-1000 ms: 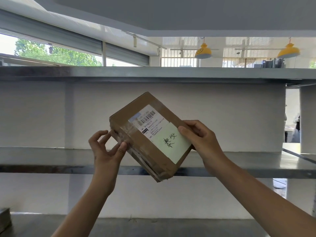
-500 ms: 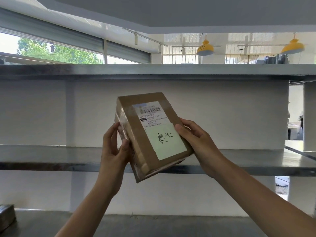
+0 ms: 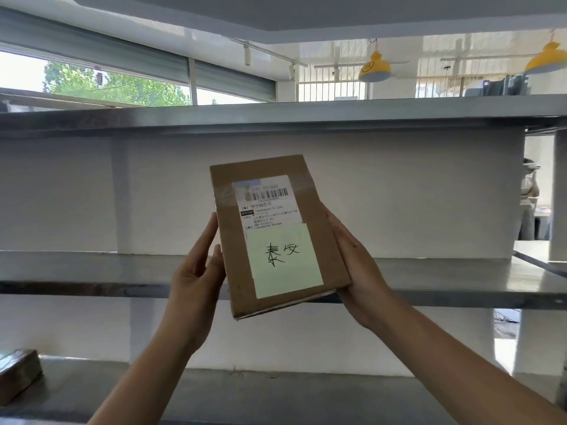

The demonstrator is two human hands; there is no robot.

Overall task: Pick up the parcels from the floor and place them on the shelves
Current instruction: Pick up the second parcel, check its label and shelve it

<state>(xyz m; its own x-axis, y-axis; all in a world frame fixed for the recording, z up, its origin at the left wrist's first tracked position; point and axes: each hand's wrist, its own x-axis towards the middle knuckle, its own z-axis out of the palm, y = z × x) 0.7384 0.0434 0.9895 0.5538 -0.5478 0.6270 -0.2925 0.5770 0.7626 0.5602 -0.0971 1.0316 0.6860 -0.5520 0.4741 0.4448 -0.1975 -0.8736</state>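
Note:
A flat brown cardboard parcel (image 3: 270,197) with a barcode label and a pale green handwritten note faces me, held upright in front of the metal shelves. My left hand (image 3: 196,271) holds its left edge, thumb against the front. Along the parcel's right edge lies my right hand (image 3: 359,271), with the fingers hidden behind the box. The parcel hangs in the air before the middle shelf (image 3: 92,271).
The top shelf (image 3: 276,113) and the bottom shelf (image 3: 245,394) are bare grey metal. Another taped parcel (image 3: 18,375) lies at the bottom shelf's far left. A white wall backs the shelves; an opening with a person shows at the right.
The parcel has turned from a tilted diamond pose to nearly upright with its label facing me. My left hand moved in from loose fingertips to a hold on the left edge.

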